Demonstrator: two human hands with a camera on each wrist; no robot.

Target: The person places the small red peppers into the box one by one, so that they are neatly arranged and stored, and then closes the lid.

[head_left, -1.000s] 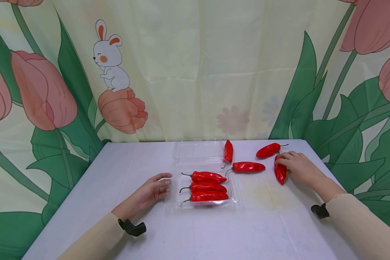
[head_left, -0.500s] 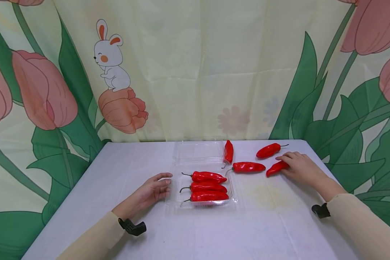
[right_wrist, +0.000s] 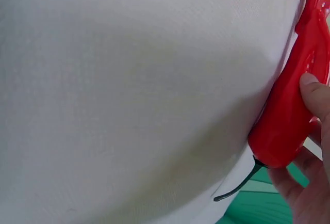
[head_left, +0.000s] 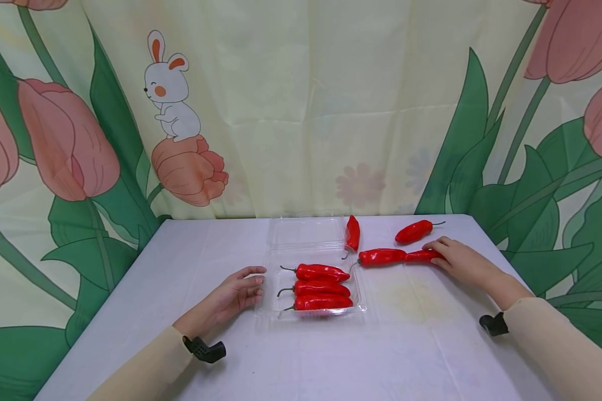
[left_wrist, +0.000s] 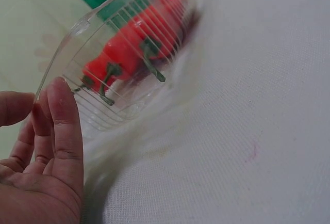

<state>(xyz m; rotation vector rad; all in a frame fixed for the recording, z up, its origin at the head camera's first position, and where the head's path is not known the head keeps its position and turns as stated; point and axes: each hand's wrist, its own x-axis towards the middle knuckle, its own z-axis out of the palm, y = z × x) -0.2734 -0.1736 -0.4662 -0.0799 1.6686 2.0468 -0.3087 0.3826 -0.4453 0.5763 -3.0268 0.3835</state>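
A red chili pepper (head_left: pixel 422 256) lies in my right hand (head_left: pixel 464 263), its tip end to end with another red pepper (head_left: pixel 381 257) on the table. In the right wrist view, my thumb presses on the held pepper (right_wrist: pixel 289 110), its dark stem hanging free, with fingers behind it. My left hand (head_left: pixel 236 295) is at the left side of an open clear plastic box (head_left: pixel 268 303). In the left wrist view, the thumb and fingers pinch the rim of the box (left_wrist: pixel 81 25). Inside lie three red peppers (head_left: pixel 321 288) side by side, stems to the left.
Behind the box lies its raised clear lid (head_left: pixel 306 233). One red pepper (head_left: pixel 352 234) lies beside the lid, and another (head_left: pixel 413 231) lies farther right, near the back edge. A white cloth (head_left: pixel 301 362) covers the table; a printed curtain (head_left: pixel 301 111) hangs behind.
The pepper in my right hand has turned from pointing toward the front to pointing left, its tip now meeting the neighbouring pepper. My left hand and the box have stayed in place.
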